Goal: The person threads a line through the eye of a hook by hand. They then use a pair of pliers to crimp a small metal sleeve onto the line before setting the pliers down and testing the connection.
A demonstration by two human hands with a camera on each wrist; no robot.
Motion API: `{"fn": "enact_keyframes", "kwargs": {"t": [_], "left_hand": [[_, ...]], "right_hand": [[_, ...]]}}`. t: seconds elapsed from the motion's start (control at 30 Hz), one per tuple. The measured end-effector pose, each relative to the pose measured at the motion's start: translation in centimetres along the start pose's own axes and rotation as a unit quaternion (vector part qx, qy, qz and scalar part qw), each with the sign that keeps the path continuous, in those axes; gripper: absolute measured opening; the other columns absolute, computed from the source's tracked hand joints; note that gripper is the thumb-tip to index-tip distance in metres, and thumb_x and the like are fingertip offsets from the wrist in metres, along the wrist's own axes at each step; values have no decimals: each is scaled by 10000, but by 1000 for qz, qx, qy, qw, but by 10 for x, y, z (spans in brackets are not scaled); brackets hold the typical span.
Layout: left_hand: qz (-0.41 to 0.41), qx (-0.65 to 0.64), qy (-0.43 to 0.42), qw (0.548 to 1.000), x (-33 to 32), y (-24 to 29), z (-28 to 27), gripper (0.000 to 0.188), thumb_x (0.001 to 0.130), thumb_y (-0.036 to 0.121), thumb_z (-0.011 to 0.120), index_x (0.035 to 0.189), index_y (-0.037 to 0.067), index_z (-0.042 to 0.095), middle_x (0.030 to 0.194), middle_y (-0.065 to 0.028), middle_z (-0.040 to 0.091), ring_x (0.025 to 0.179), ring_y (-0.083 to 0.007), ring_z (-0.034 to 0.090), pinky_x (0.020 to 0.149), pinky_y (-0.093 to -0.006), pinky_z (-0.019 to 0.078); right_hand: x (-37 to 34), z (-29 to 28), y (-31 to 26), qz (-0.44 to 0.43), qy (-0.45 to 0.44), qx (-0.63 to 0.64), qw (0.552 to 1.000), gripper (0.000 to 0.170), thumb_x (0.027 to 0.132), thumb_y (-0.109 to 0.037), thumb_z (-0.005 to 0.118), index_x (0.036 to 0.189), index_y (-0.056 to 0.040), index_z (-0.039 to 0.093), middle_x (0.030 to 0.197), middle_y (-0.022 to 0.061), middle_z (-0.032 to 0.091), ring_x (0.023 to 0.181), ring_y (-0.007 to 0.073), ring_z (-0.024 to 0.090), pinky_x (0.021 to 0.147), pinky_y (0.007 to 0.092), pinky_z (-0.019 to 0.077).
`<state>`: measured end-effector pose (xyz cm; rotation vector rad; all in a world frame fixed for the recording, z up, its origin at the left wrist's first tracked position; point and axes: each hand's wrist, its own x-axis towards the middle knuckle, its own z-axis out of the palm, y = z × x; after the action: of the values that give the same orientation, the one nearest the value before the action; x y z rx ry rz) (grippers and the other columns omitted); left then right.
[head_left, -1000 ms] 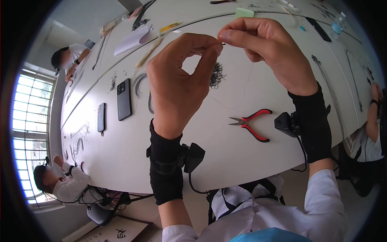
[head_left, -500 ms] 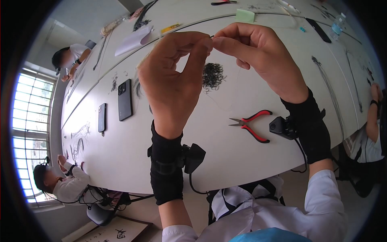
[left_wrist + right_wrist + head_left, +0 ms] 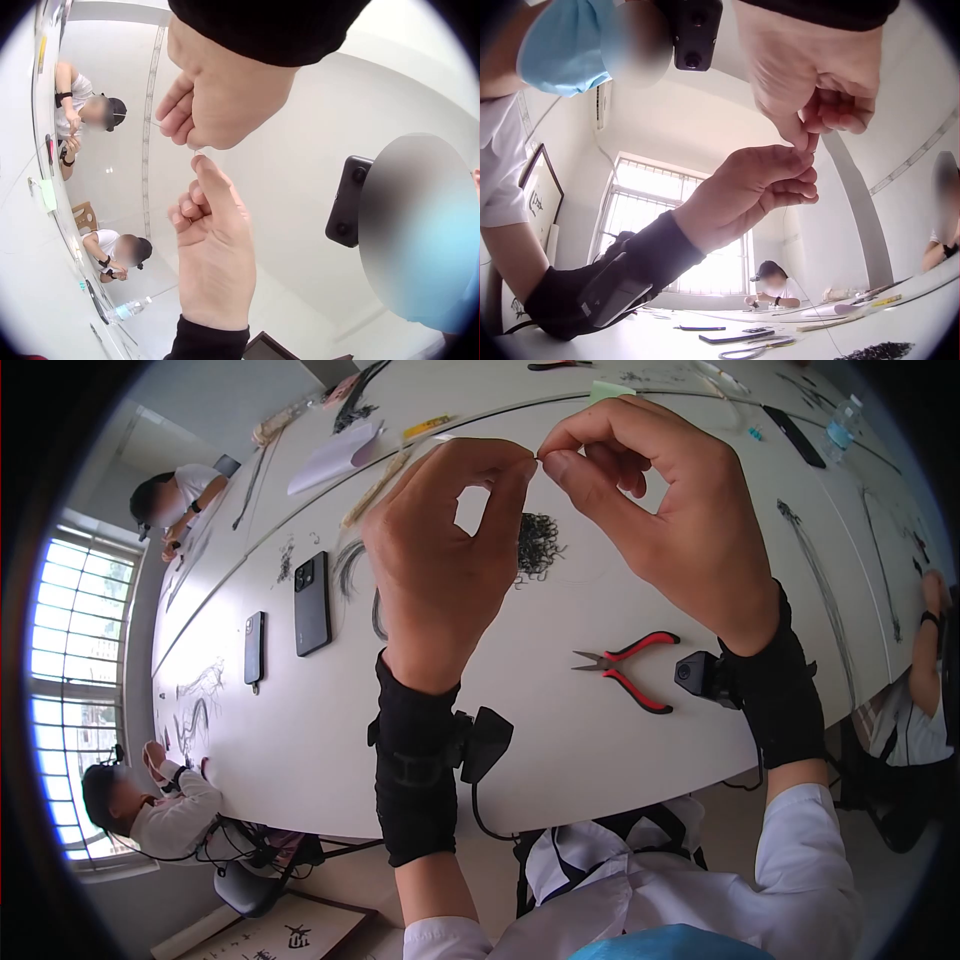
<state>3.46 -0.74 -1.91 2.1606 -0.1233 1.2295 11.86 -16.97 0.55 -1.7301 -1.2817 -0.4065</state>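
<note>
Raised over the table, my left hand (image 3: 440,560) and right hand (image 3: 690,520) meet nearly fingertip to fingertip. Each pinches with thumb and index finger. Between the tips runs a very thin thread (image 3: 196,151), mostly hidden by the fingers. In the right wrist view a fine strand of the thread (image 3: 810,301) hangs down toward the table. Beyond the hands on the tabletop lies a pile of small black curly pieces (image 3: 540,545), partly covered by the left hand. Pliers with red and black handles (image 3: 640,690) lie nearer me, jaws pointing left.
Two dark phones, a larger one (image 3: 312,605) and a smaller one (image 3: 255,648), lie left on the white table (image 3: 560,760). Black strands (image 3: 815,575) stretch along the right. A water bottle (image 3: 843,428) stands at the far right. Other people sit around the table.
Both hands shifted left, then back right, fingertips staying close together. The right hand has turned, its thumb and index now forming a rounder loop. The pliers have not moved.
</note>
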Motion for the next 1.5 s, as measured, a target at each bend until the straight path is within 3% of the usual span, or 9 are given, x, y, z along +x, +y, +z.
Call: {"fn": "enact_keyframes", "kwargs": {"t": [0.13,0.37,0.47,0.63,0.7,0.93,1.0,1.3,1.5], "left_hand": [[-33,-18,-76,996,-1,11,-2,104,889,-34,703,991,-50,689,899,-82,731,836,-125,695,843,-257,547],[-37,-80,-73,993,0,13,-3,110,892,-45,700,997,-69,679,907,-95,726,847,-139,695,830,-264,551],[-47,-84,-48,994,0,12,-4,102,898,-35,698,994,-65,680,906,-94,727,841,-137,694,828,-264,551],[-60,-39,-19,997,1,9,-5,89,906,-2,702,977,-53,684,903,-87,730,840,-127,694,825,-258,548],[-34,-22,-9,999,0,3,-1,69,862,-5,721,925,-9,696,842,-83,728,778,-161,709,729,-265,543],[-64,-43,-104,992,-2,15,-1,84,898,-10,706,969,-49,687,897,-80,731,848,-125,699,829,-248,546],[-57,-62,-101,991,-1,16,-1,83,898,-17,705,969,-53,685,896,-85,730,850,-129,699,829,-252,549],[-78,-110,-12,991,0,11,-1,64,874,-22,711,932,-41,692,851,-94,735,784,-145,708,773,-255,554],[-44,-57,-10,997,-1,3,1,56,846,-13,726,896,-3,700,827,-85,738,748,-163,713,702,-253,542]], "right_hand": [[3,-3,13,48,-15,80,996,127,952,-142,681,998,-24,700,837,-3,670,762,59,592,698,213,462],[5,-3,32,137,-84,185,969,219,969,-227,673,1006,-14,707,858,-4,672,804,60,611,768,213,488],[3,9,34,128,-59,226,964,198,939,-168,683,975,25,710,799,43,694,724,86,640,703,233,520],[-1,0,4,100,-67,105,987,164,941,-146,674,971,12,705,779,29,676,706,86,603,688,243,503],[-3,-4,0,48,-56,43,996,152,958,-155,663,991,-13,707,799,-5,655,718,76,542,708,236,466],[7,-10,17,93,-82,122,985,173,965,-189,665,1002,-27,711,835,-9,663,792,70,593,772,221,472],[7,-9,26,153,-100,174,968,188,971,-204,664,1014,-27,710,857,-10,669,815,63,606,790,217,474],[2,0,22,172,-110,196,959,186,919,-183,712,976,-6,718,814,42,703,751,103,659,740,233,522],[-1,-12,-1,58,-84,56,993,135,947,-145,680,976,-14,696,759,-18,623,689,37,500,630,221,396]]}}
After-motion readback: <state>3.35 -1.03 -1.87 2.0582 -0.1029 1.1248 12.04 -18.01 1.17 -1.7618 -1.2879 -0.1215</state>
